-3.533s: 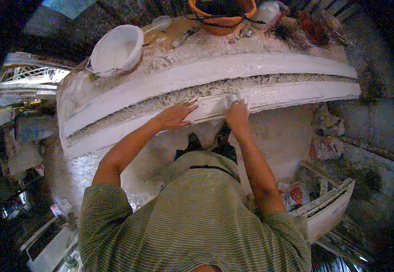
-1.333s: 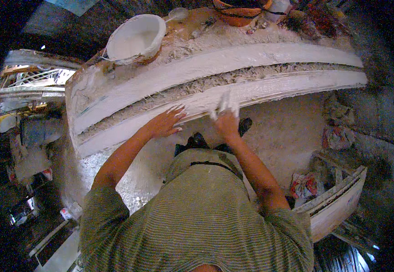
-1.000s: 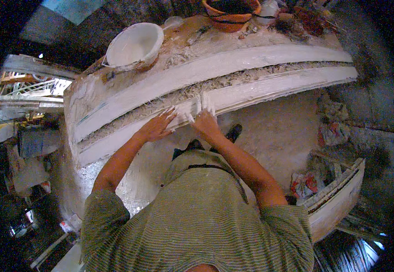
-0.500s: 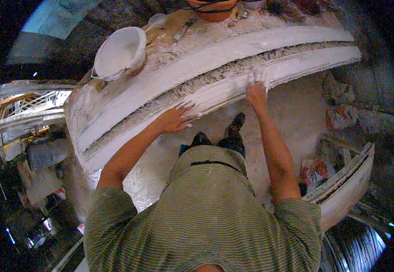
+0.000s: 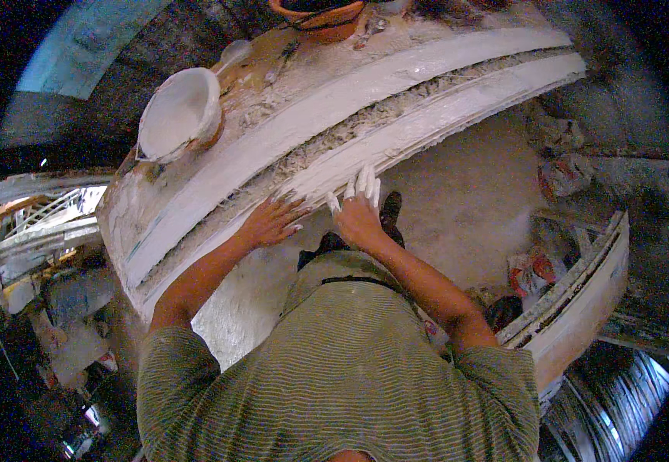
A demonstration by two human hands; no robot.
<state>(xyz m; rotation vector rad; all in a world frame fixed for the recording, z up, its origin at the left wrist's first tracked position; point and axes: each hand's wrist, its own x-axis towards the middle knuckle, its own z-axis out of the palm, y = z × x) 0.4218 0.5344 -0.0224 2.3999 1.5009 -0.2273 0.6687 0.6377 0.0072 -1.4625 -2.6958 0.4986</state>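
Note:
A long, wet white plaster moulding [image 5: 496, 91], slightly bowed in the view, lies along the near edge of a worktop [image 5: 130, 212]. Between its two smooth bands runs a rough groove [image 5: 350, 123]. My left hand [image 5: 273, 221] rests on the near band with its fingers spread, holding nothing. Just right of it, my right hand [image 5: 359, 212] touches the moulding's near edge. White plaster coats its fingers, which are stretched out and grip nothing.
Behind the moulding stand a white plaster-smeared bucket [image 5: 215, 92] and an orange tub [image 5: 338, 29]. At the right, another plaster moulding [image 5: 588, 300] leans near red-and-white bags [image 5: 531, 269]. Pale dusty floor [image 5: 458, 200] extends under the worktop's near edge.
My right hand has slid left along the near band, close to my left hand. The left hand has shifted slightly left. The whole view has turned a little.

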